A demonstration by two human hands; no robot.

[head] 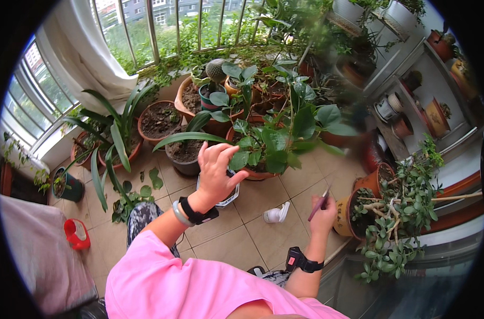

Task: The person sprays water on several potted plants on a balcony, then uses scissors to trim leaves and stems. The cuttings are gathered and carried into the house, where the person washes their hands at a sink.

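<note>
My left hand (217, 171) is raised with the fingers apart and holds nothing. Its fingertips are close to a long strap-shaped leaf (182, 136); I cannot tell whether they touch it. Under this hand, a white-rimmed pot (228, 202) is mostly hidden. To the right of the hand grows a broad-leaved green plant (275, 141) in a terracotta pot (254, 175). My right hand (324, 215) grips a slim pointed tool (318, 206) with a maroon handle, its tip directed up and away. Between my hands, a white spray bottle (274, 214) lies on the tiled floor (262, 235).
Cut leaves (146, 190) lie on the tiles at left, near a red plastic container (77, 234). At right, a jade plant (397, 215) leans out of a yellow pot (341, 215). Soil-filled pots (160, 121) line the railing side. A shelf (421, 91) holds small pots.
</note>
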